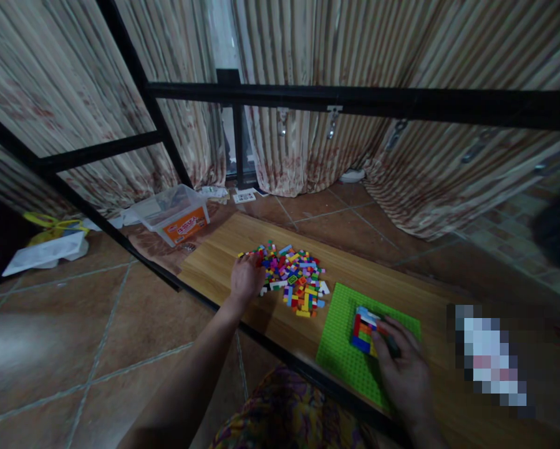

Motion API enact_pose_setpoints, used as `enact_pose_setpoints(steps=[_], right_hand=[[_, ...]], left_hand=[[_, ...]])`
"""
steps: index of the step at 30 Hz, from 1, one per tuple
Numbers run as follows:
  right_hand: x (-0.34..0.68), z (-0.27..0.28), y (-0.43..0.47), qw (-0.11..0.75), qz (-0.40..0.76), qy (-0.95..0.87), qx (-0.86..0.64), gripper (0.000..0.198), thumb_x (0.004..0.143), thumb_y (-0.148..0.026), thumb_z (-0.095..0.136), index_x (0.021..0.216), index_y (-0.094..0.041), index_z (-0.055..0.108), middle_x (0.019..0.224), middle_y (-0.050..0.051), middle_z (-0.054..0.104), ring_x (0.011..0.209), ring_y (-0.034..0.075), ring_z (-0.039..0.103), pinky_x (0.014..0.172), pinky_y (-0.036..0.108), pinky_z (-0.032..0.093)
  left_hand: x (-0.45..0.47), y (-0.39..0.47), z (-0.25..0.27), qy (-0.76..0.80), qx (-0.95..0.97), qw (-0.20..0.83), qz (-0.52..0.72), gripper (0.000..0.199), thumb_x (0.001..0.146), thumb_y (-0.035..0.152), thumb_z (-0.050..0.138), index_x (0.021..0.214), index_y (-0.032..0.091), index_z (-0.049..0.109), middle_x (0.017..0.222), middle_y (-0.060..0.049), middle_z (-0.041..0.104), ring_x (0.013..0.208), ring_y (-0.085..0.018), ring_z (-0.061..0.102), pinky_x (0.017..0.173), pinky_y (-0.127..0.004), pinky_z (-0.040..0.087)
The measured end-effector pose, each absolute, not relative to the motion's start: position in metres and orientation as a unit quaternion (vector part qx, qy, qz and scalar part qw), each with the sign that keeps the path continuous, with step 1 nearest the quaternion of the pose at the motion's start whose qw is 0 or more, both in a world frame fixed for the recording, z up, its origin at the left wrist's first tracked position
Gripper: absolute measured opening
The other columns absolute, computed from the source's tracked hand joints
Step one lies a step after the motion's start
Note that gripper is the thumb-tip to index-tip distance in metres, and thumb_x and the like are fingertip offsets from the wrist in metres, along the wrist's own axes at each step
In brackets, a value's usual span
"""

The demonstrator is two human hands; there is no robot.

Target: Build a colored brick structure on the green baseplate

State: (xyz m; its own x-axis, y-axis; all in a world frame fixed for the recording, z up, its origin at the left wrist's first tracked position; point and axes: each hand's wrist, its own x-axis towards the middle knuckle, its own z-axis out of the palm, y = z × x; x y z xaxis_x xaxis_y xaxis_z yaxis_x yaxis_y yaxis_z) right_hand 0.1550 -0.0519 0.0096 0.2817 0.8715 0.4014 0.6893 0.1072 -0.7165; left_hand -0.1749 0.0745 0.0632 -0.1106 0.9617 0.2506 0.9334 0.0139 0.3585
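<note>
A loose pile of small toy building bricks (292, 274) in many colours lies on the wooden tabletop. At the pile's left edge is my left hand (247, 277), its fingertips down among the bricks and mostly hidden. A green studded baseplate (338, 324) rests to the right of the pile. On it stands a small multicoloured brick build (365, 329) with red, blue, white and orange parts. My right hand (404, 368) is closed around the right side of this build, thumb in front and fingers behind, covering part of it.
A clear plastic box (177, 215) with an orange label stands on the floor beyond the table's left end. A black metal frame (270, 349) runs along the table's near edge. A blurred-out object (490, 355) lies to the right. Striped curtains (299, 149) hang behind.
</note>
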Motion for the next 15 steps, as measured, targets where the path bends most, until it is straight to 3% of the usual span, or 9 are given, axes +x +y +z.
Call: enact_pose_setpoints(steps=[15], right_hand=[[0.154,0.011,-0.052,0.448,0.092,-0.593,-0.663,0.038,0.084,-0.053,0.056,0.101,-0.021,0.068,0.12,0.01,0.062,0.112,0.027,0.056,0.099,0.046,0.042]], left_hand=[[-0.166,0.082,0.058,0.63,0.738,0.092,0.222,0.028,0.077,0.017,0.056,0.098,0.024,0.072,0.1,-0.006,0.067,0.098,-0.022,0.06,0.093,-0.033,0.046]])
